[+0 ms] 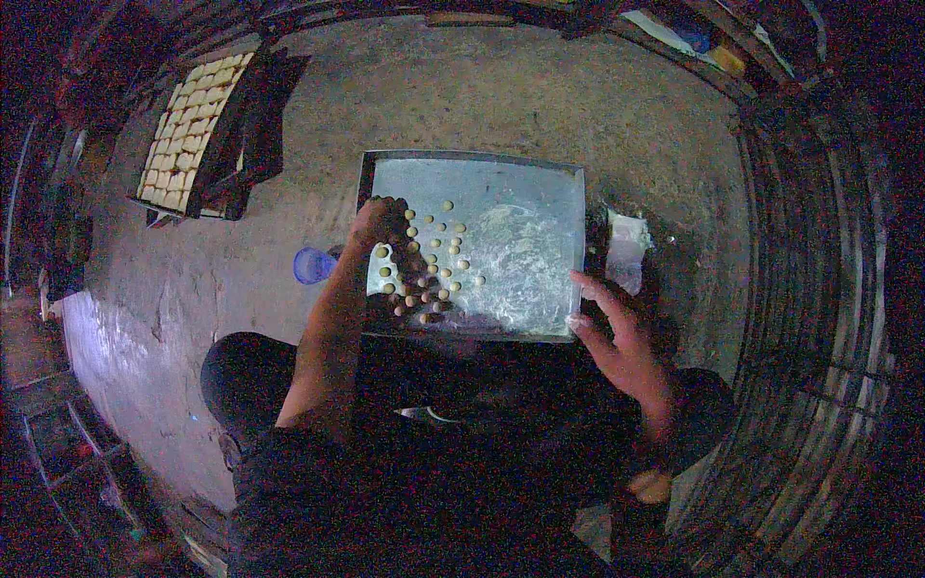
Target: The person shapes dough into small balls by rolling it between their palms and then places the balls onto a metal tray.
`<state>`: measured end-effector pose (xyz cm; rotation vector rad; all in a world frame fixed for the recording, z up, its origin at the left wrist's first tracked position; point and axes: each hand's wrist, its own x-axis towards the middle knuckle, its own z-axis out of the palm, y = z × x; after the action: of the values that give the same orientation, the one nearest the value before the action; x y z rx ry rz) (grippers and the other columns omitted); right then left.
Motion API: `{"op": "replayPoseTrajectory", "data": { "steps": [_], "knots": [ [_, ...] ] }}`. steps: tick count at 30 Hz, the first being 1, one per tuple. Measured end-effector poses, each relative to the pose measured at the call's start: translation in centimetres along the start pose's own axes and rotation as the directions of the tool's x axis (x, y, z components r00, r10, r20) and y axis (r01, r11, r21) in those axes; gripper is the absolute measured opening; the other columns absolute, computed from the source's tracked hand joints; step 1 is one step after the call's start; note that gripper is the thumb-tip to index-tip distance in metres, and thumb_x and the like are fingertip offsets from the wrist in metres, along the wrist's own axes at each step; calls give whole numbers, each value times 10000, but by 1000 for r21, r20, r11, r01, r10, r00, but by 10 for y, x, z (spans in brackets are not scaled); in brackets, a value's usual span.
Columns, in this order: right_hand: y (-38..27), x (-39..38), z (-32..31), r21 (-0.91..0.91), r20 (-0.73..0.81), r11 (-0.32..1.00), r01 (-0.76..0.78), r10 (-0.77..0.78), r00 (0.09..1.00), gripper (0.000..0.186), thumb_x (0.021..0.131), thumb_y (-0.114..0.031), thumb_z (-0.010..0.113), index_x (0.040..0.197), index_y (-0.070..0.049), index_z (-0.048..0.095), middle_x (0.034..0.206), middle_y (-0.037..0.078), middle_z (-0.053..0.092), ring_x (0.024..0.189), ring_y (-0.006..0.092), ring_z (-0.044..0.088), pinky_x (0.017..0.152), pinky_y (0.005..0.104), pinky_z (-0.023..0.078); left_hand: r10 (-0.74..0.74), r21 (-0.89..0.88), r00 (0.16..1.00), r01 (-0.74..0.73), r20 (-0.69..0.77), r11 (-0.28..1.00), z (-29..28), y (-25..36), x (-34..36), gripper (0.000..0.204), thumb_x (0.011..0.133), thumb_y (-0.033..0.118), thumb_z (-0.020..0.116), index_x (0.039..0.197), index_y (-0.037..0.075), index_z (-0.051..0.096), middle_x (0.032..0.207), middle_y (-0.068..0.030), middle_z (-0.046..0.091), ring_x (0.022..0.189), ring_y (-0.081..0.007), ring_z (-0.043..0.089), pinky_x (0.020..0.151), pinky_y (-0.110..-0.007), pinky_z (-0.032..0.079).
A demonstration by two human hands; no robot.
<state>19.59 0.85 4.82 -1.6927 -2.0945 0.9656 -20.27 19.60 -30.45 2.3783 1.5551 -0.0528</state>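
Note:
A shallow metal tray (pixel 462 173) lies across in front of my lap. Several small pale dough balls (pixel 436 243) are spread over its left half. White flour (pixel 520 260) dusts the right half. My left hand (pixel 381 220) reaches over the tray's left rim, its fingers bunched downward beside the upper-left balls. Shadow hides its fingertips and anything between them. My right hand (pixel 617 332) rests by the tray's right rim, fingers spread, thumb and forefinger at the edge, nothing held.
A blue-purple plastic cup (pixel 313 266) stands left of the tray. On its right lies an open white flour bag (pixel 626 249). At the far left, a raised tray holds rows of pale dough pieces (pixel 198 120). Dark slatted wood (pixel 790 337) runs along the right side.

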Motion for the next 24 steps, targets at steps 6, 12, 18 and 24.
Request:
{"op": "replayPoseTrajectory", "data": {
  "steps": [6, 12, 18, 24],
  "knots": [
    [16, -2, 6, 12, -1, 998, -58, 58, 998, 477, 947, -152, 655, 1402, -87, 528, 1344, 145, 592, 1167, 290, 591, 1034, 411, 443, 3, -231, 999, 6, 39, 973, -10, 2, 6, 217, 797, 265, 697, 927, 92, 678, 812, -141, 704, 747, -350, 698, 648, -454, 539],
    [11, 4, 1, -1, 43, 998, -60, 60, 997, 496, 987, -307, 614, 1433, -134, 482, 1324, 200, 616, 1202, 389, 602, 1021, 461, 478, -7, -359, 983, -61, -185, 931, -8, -23, 12, 206, 796, 239, 685, 818, 35, 678, 794, -167, 688, 757, -376, 680, 673, -443, 525],
    [16, 3, 3, 61, 53, 993, -102, 99, 994, 499, 978, -335, 626, 1409, -113, 509, 1331, 201, 610, 1213, 381, 596, 1023, 458, 476, -242, -345, 966, 198, -88, 918, -24, 3, 3, 199, 851, 249, 662, 859, 52, 687, 835, -181, 687, 799, -386, 672, 698, -455, 528],
    [11, 3, 1, 9, 30, 999, -48, 48, 998, 486, 943, -132, 660, 1405, -84, 517, 1313, 194, 605, 1180, 327, 597, 1035, 426, 445, 41, -42, 998, -43, -40, 998, -16, 1, 6, 189, 890, 276, 608, 943, 116, 692, 908, -160, 683, 901, -362, 671, 752, -461, 529]
  ]
}}
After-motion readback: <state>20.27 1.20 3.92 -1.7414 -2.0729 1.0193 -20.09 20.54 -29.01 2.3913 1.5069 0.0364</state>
